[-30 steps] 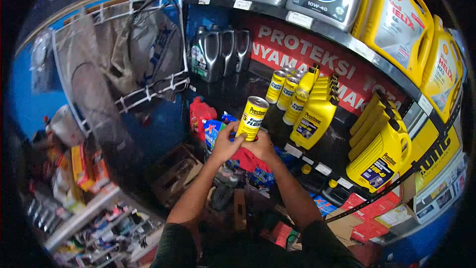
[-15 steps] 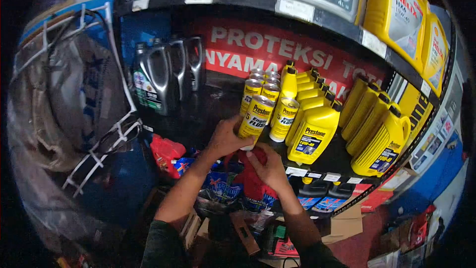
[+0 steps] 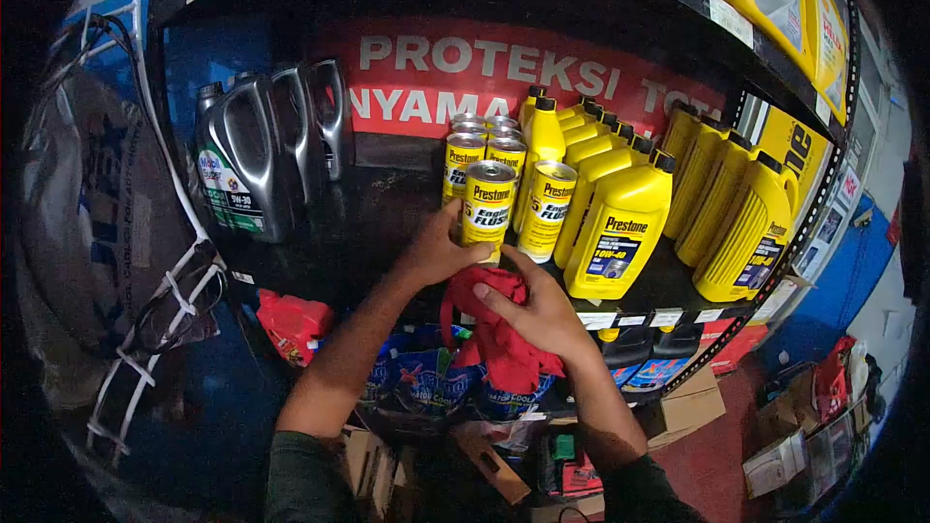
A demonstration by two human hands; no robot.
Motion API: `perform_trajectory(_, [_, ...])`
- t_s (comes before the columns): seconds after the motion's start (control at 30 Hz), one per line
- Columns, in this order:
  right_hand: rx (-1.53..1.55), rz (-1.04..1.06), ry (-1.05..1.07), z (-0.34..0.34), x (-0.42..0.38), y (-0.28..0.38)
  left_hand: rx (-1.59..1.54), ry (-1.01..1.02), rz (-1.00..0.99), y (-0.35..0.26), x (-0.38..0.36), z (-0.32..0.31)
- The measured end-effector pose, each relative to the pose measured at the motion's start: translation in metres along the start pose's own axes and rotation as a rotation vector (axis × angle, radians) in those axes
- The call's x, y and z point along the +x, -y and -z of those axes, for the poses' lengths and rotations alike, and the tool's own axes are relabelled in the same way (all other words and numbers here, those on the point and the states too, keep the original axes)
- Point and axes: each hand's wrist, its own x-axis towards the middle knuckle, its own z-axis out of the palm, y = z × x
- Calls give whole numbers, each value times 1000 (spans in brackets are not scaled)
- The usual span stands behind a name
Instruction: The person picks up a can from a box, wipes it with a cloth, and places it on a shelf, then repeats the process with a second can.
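My left hand [image 3: 433, 250] is closed around the lower part of a yellow-and-white engine flush can [image 3: 487, 205], which stands upright at the shelf's front. In my right hand [image 3: 547, 318] is a red cloth [image 3: 509, 353], bunched up and hanging below the can. Fingers of that hand reach close to the can's base; whether they touch it is hidden. Behind and beside the held can are several matching cans, one of them a can [image 3: 548, 208] just to the right.
Yellow oil bottles [image 3: 620, 242] stand in rows to the right, with ribbed yellow bottles [image 3: 741, 242] beyond. Grey oil bottles [image 3: 254, 165] are at the left. Blue coolant packs [image 3: 426, 383] sit below the black shelf [image 3: 339, 257]. A white wire rack [image 3: 160, 136] is at far left.
The can has gone from tilted to nearly upright, still in my left hand. More of the red cloth shows under my right hand. The view has shifted and come closer to the shelf.
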Motion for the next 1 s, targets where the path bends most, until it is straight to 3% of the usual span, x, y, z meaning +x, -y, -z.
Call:
perform_trajectory(0.1, [2, 30, -38, -2, 2, -8, -74, 39, 26, 4, -2, 2])
perform_trajectory(0.17, [-37, 56, -73, -2, 5, -15, -89, -86, -135, 23, -4, 2])
perform_trajectory(0.3, [-72, 30, -19, -3, 7, -8, 10, -172, -187, 21, -9, 6])
perform_trajectory(0.37, [-153, 72, 34, -3, 9, -9, 220, -93, -222, 24, -10, 9])
perform_trajectory(0.6, [-129, 118, 13, -4, 12, -15, 154, -32, -175, 17, -6, 2])
perform_trajectory(0.67, [-50, 2, 52, 0, 14, -6, 153, -35, -122, 14, -4, 0])
perform_trajectory(1.0, [-52, -10, -51, -5, 15, -23, 170, 81, -166, 1, -9, 1])
